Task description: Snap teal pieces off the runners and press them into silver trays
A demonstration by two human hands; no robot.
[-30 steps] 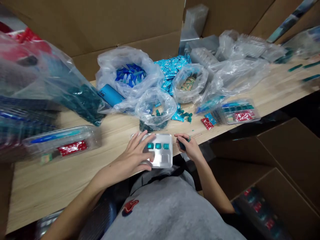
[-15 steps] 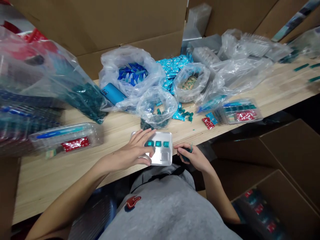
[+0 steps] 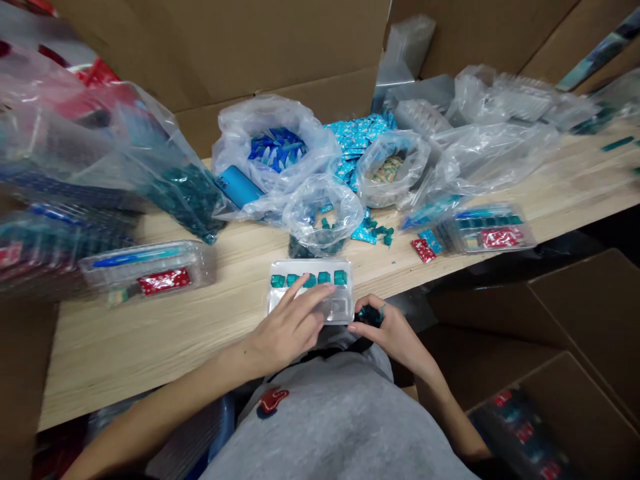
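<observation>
**Left hand (image 3: 290, 327)** was open, its fingers extended and slightly spread, with the fingertips (image 3: 320, 290) over a clear plastic tray (image 3: 340, 308), holding nothing. **Right hand (image 3: 393, 330)** was curled closed around a teal piece (image 3: 371, 316) (its shape hidden by the fingers), just beside the tray. Five teal cubes (image 3: 324, 277) stood along the tray's far edge. The tray lay on a wooden bench (image 3: 150, 347) — a clear bag of teal pieces (image 3: 323, 213) just beyond it, a clear plastic box with a red label (image 3: 150, 267) to its left.
</observation>
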